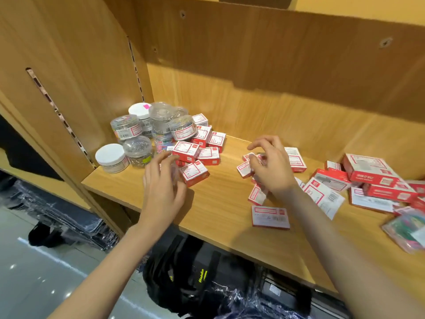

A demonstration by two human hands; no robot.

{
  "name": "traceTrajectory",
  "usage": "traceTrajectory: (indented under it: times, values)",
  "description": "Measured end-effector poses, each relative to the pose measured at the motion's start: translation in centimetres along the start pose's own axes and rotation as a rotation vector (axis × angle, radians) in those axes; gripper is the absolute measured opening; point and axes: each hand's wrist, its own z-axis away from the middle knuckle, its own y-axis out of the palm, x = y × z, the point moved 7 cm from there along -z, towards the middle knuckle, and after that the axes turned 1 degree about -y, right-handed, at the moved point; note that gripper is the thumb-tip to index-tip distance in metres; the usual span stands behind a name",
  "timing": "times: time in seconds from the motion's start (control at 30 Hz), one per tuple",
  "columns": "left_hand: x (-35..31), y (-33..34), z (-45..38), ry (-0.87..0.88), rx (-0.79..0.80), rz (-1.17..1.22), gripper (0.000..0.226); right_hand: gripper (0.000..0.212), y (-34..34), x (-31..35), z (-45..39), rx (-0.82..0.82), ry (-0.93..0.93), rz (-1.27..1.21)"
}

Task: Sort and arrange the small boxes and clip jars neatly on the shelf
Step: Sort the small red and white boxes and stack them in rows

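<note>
Bare shelf (220, 203) strip btwn both piles, front edge open. Clear clip jars (138, 134) w/ clips stacked far left by red boxes (197, 153). Left hand (161, 187) fingers loosely spread, blurry — right hand (269, 166) pinching a small red box (245, 168).

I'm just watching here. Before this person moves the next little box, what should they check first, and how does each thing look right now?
1. Right hand has a firm hold on a small box: cannot tell, fingers curl over it.
2. Left hand free to help: cannot tell, motion blur.
3. Bare shelf space between the piles: ok.
4. Clip jars grouped in the left corner: ok, though stacked loosely.
5. Red boxes beside the jars tidy: not ok, jumbled.
6. Larger boxes at right sorted: not ok, scattered.
</note>
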Motion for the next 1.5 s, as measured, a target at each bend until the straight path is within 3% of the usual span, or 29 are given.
traceTrajectory:
  times: [0.17,0.23,0.33,0.43,0.6,0.83,0.97,1.13,1.3,1.4,1.5]
  values:
    - [-7.0,5.0,-0.6,0.106,0.114,0.152,0.043,0.018,-10.1,-6.9,4.2,-0.201,0.178,0.153]
    - [-9.9,7.3,-0.3,0.152,0.177,0.205,0.043,0.033,-14.4,-10.2,6.4,-0.255,0.269,0.335]
    - [-13.7,10.5,0.1,0.213,0.267,0.245,0.040,0.063,-18.4,-15.1,7.9,-0.058,0.374,0.547]
    - [-16.8,13.5,0.7,0.295,0.350,0.208,0.040,0.076,-18.4,-17.5,7.8,0.196,0.308,0.530]
    - [-20.1,16.7,1.6,0.352,0.494,0.088,0.052,0.070,-17.9,-17.4,7.6,0.124,0.077,0.551]
    - [-22.3,18.1,1.2,0.321,0.500,0.090,0.061,0.068,-18.7,-15.4,8.4,-0.045,-0.188,0.625]
    - [-24.2,19.6,-0.7,0.354,0.518,0.076,0.072,0.054,-21.8,-15.8,8.2,-0.144,-0.076,0.449]
    - [-25.4,22.5,-0.1,0.388,0.681,-0.088,0.078,0.045,-25.5,-17.4,8.3,-0.218,0.073,0.385]
    - [-26.1,22.4,-0.2,0.373,0.587,-0.070,0.038,0.044,-25.3,-17.2,7.9,-0.144,0.053,0.457]
    - [-25.9,21.7,0.4,0.422,0.628,0.020,0.046,0.045,-23.3,-16.4,7.4,-0.046,-0.076,0.573]
    - [-25.2,21.3,0.8,0.433,0.663,0.110,0.052,0.054,-21.5,-16.8,7.2,0.071,-0.066,0.649]
